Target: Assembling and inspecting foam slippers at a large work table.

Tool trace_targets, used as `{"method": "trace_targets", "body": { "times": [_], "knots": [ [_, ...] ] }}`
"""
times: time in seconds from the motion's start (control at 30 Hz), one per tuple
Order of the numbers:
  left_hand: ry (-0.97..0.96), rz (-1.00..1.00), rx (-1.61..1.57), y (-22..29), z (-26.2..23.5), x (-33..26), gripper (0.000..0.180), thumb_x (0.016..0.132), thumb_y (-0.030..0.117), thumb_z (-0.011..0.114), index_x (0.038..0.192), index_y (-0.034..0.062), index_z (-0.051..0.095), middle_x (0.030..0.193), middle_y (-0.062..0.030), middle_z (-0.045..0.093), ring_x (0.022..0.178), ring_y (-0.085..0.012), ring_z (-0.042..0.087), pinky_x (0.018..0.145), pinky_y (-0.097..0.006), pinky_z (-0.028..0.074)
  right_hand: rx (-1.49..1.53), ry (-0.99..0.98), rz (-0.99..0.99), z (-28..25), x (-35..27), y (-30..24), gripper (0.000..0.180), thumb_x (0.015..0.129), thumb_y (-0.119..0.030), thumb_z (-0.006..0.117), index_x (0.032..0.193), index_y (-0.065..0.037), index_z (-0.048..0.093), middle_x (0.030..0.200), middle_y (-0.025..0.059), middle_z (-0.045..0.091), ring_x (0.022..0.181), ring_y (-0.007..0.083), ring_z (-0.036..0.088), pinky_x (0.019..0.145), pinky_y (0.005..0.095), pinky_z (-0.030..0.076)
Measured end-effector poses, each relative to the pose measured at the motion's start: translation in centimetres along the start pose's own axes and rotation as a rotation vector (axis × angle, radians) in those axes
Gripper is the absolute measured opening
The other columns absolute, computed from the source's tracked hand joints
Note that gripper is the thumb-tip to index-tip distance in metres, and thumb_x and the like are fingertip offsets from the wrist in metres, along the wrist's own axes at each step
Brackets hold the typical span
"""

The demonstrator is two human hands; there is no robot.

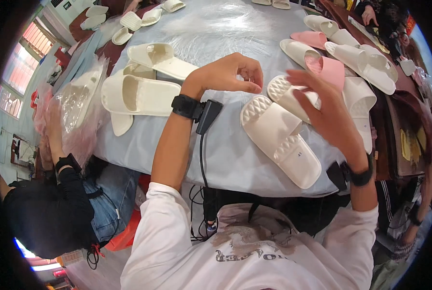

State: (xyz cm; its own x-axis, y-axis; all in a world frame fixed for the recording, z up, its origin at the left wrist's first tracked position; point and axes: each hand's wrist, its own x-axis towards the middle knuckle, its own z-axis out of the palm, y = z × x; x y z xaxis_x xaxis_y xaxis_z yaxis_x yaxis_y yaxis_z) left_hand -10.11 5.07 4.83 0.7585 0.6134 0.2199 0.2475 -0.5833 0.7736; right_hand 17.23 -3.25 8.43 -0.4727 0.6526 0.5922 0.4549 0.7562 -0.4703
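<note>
Grey cloth, smooth and faintly shiny, covers the table (216, 34), which is strewn with soft moulded foam slide sandals, mostly cream and a few pink. Nearest the person lies a cream slide sandal (280, 140) with a quilted diamond pattern on its wide strap and heel, resting flat on the cloth with its heel toward the table's near edge. Just beside it, the right hand (329, 113) is spread over a second cream slide sandal (288, 94) of the same quilted shape, fingers extended and loosely wrapped across its upper side, holding it tilted against the first. The left hand (230, 72) hovers above the cloth just left of that pair, fingers curled with thumb and fingertips pinched together; whether anything is between them cannot be told. Both wrists carry black bands, a cable hanging from the left one. A pink slide sandal (329, 67) sits just behind the right hand. At far left, another person's hand (54, 130) grips a crinkled clear plastic bag (80, 104) holding a cream sandal.
</note>
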Motion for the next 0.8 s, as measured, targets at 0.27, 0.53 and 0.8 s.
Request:
{"method": "trace_targets", "body": {
  "times": [0.27,0.53,0.8],
  "knots": [
    [0.226,0.042,-0.296,-0.6,1.4,0.6,0.014,0.097,0.013,0.073,0.103,0.0035,0.064,0.104,-0.0009,0.061,0.103,-0.0111,0.059,0.094,-0.029,0.051,0.562,-0.229,0.348,4.1,2.5,4.4,0.026,0.103,-0.01,0.062,0.125,0.003,0.062,0.097,0.0126,0.074,0.08,0.0155,0.07,0.074,0.0295,0.057],
    [0.321,0.088,-0.522,-0.3,2.8,2.3,0.015,0.1,0.015,0.07,0.106,0.0036,0.063,0.119,-0.0043,0.059,0.111,-0.0113,0.057,0.095,-0.028,0.05,0.831,-0.086,0.452,3.9,1.4,6.5,0.024,0.103,-0.019,0.066,0.116,0.002,0.068,0.097,0.0073,0.072,0.086,0.0113,0.069,0.075,0.0296,0.064],
    [0.498,-0.03,-0.626,0.5,4.7,3.6,0.021,0.098,0.008,0.071,0.116,-0.002,0.067,0.105,-0.0109,0.072,0.094,-0.0186,0.073,0.086,-0.033,0.062,0.89,0.093,0.45,3.6,1.2,6.2,0.024,0.102,-0.019,0.067,0.113,0.002,0.068,0.101,0.0073,0.069,0.09,0.0125,0.068,0.077,0.0339,0.067]
  ]
}}
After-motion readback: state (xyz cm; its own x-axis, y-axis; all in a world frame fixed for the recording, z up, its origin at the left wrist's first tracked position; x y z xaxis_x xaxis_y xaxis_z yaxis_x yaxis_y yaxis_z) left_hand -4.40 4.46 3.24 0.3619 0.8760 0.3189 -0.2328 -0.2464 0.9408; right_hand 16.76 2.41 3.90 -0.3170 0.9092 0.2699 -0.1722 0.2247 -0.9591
